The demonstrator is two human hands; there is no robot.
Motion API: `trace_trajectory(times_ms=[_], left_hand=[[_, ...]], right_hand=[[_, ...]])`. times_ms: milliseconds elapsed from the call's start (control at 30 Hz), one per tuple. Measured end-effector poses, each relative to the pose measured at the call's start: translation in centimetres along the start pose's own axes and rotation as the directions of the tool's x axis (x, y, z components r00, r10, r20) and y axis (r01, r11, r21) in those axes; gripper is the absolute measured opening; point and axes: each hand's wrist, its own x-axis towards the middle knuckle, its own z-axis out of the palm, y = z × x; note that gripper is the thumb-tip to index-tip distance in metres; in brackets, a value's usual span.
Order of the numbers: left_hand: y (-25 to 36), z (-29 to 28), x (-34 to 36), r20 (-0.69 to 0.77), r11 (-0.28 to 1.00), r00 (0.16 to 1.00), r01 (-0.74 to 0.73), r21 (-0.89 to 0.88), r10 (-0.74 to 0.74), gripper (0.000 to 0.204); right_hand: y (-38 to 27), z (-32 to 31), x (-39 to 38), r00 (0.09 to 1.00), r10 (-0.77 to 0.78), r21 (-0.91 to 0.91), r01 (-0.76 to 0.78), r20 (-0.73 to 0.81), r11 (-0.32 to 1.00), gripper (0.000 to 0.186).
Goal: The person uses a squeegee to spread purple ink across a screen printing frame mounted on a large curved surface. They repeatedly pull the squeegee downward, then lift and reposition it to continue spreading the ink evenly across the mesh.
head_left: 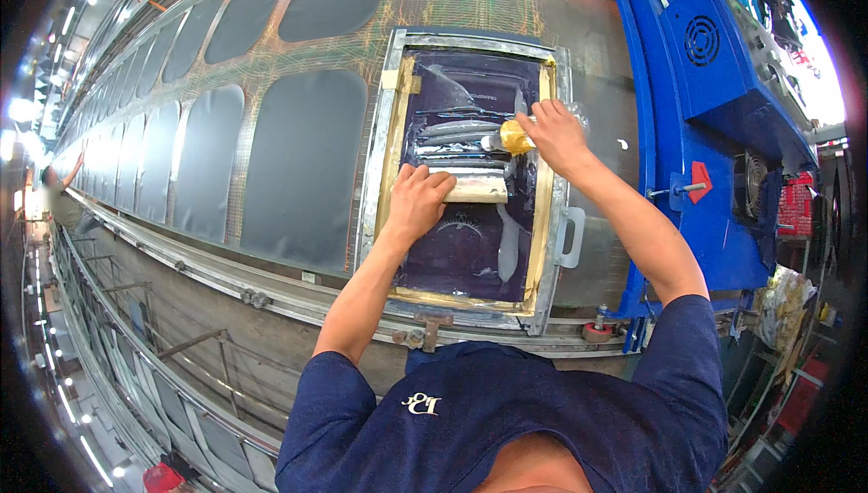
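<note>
A screen-printing frame (369, 213) with a grey metal border and yellowish tape inside lies on the long table before me. Its dark purple mesh (434, 262) carries grey-white ink streaks. My left hand (420, 199) is closed around the left end of a squeegee (479, 188) with a pale handle, lying crosswise over the mesh. My right hand (556, 136) grips a yellow-wrapped tool (516, 137) at the frame's right side. Its whitish end points left, over streaks of ink beyond the squeegee; its exact kind is unclear. Crumpled clear plastic shows by the right fingers.
Dark rounded panels (306, 163) lie in two rows along the table to the left. A blue machine (723, 77) with a round vent stands at the right. A metal rail (217, 271) runs along the near edge. Another person (68, 199) stands far left, reaching toward the table.
</note>
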Motion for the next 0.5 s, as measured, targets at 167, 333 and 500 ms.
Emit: trace_trajectory(times_ms=[167,333,500], left_hand=[[0.3,0.3,0.0,-0.024,1.000,1.000,-0.005,-0.005,0.005,0.041],[0.5,0.3,0.0,-0.009,1.000,1.000,-0.007,-0.004,0.007,0.042],[0.1,-0.2,-0.3,0.000,1.000,1.000,0.030,-0.008,-0.030,0.045]], right_hand=[[0.6,-0.1,-0.6,0.999,-0.013,-0.044,0.015,0.043,0.999,0.037],[-1.3,-0.7,1.5,0.994,0.008,0.029,-0.005,-0.111,1.000,0.030],[-1.2,-0.3,-0.2,0.969,0.197,0.383,-0.241,0.151,0.892,0.060]])
